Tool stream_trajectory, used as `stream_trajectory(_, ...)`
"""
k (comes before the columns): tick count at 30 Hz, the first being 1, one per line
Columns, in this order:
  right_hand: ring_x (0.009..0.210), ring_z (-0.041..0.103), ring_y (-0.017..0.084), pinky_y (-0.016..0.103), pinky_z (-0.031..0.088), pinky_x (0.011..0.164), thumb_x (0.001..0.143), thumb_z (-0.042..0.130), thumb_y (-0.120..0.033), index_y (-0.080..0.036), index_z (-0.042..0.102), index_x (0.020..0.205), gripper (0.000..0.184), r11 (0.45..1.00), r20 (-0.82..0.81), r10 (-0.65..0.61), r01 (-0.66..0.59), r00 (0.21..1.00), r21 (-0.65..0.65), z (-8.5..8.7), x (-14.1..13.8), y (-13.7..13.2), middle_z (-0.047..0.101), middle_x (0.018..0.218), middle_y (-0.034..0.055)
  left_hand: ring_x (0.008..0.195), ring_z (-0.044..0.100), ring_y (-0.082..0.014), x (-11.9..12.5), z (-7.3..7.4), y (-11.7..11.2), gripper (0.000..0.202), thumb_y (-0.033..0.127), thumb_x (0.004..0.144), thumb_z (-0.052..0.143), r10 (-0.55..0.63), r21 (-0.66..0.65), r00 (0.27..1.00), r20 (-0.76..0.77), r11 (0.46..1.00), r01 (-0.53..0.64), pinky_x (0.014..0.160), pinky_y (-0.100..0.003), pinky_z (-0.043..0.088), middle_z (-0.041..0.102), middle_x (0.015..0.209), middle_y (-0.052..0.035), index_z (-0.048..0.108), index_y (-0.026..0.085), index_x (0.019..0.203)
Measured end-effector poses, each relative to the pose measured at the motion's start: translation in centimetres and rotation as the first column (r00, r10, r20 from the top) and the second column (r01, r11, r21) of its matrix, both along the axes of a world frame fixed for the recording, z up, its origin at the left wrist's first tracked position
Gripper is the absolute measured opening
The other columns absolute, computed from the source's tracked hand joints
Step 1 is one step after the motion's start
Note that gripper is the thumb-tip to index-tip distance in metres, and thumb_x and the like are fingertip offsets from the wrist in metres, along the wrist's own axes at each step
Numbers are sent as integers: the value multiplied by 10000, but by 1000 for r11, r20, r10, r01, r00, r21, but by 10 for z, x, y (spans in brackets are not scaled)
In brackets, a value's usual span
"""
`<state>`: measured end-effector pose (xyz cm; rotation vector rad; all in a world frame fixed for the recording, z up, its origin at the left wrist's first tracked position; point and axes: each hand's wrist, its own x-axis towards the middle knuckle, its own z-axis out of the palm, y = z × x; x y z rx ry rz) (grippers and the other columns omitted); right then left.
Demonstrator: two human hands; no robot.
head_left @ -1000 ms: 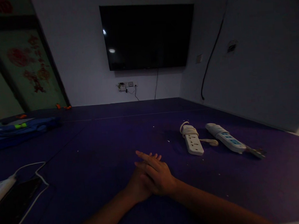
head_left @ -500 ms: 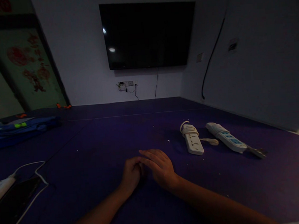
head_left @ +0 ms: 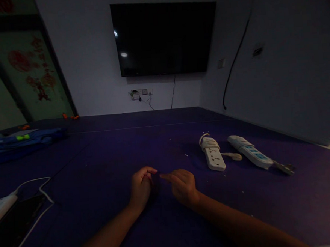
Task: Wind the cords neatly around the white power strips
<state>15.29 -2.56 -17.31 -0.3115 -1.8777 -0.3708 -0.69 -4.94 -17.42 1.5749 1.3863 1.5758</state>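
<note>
Low over the purple surface, my left hand (head_left: 141, 186) is closed, with its thumb and index fingertip drawn together toward the right. Any object in that pinch is too small or dark to make out. Facing it, my right hand (head_left: 183, 185) has its fingers curled and its index finger pointing left, close to the left fingertips. A narrow dark gap separates the two hands. What the right fingers hold, if anything, is hidden. Nearest on the right lies a white power strip (head_left: 215, 158) with its cord wound round one end.
Beside it lies a second power strip (head_left: 254, 154) with blue sockets and a wound cord. At left are a black flat object (head_left: 17, 216), a white cable (head_left: 30, 234) and blue cloth (head_left: 45, 137). A television (head_left: 164, 39) hangs on the far wall.
My hands have moved slightly apart. The right fingers, earlier stretched over the left hand, are now curled with the index pointing. The left fingers now pinch at the tips.
</note>
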Motion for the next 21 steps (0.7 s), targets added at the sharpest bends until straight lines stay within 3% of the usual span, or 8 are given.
stream_trajectory(3,446,561,105,222,415,474,813,374,-27,-181,694,861,358,997,-6,18,-19,1000,-71,-3,3,8,615,514,-16,948,621,-220,-2,-2,4,260,225,772,475,145,143,986,-85,981,-132,914,-420,447,711,881,-51,704,197,894)
stream_trajectory(6,424,555,100,212,411,462,804,397,-51,-187,714,833,347,989,-9,5,-7,1000,-151,-6,7,14,623,505,-12,1214,476,-268,-3,-1,6,202,371,786,597,225,245,957,-185,953,-176,1048,-503,330,680,1122,-69,729,225,828)
stream_trajectory(9,430,564,100,207,411,459,797,403,-55,-193,727,813,353,982,-15,-4,1,1000,-187,-5,9,15,650,530,-2,1278,412,-270,-3,-1,5,384,403,865,509,214,246,939,-271,958,-148,1070,-517,303,668,1171,-55,684,227,572)
stream_trajectory(13,443,571,103,207,420,470,788,393,-34,-196,733,835,379,987,-8,-18,16,1000,-160,-5,10,15,654,539,-3,1282,420,-240,-6,-4,4,550,272,923,351,195,282,916,-350,955,-95,1047,-475,367,680,1159,-31,587,221,429)
stream_trajectory(18,556,621,128,232,472,531,769,393,-3,-203,718,910,407,994,45,-64,67,997,-81,-9,6,16,688,640,14,1311,413,-212,-9,-5,4,447,114,831,394,188,294,910,-368,953,-77,1014,-399,444,670,1179,0,621,233,465)
stream_trajectory(21,749,665,150,289,533,732,762,394,-7,-197,688,996,421,983,39,-138,141,990,-119,-8,2,14,725,823,46,1325,404,-215,-7,-5,1,410,70,808,391,190,324,900,-391,944,-58,1047,-440,417,672,1175,-10,681,232,568)
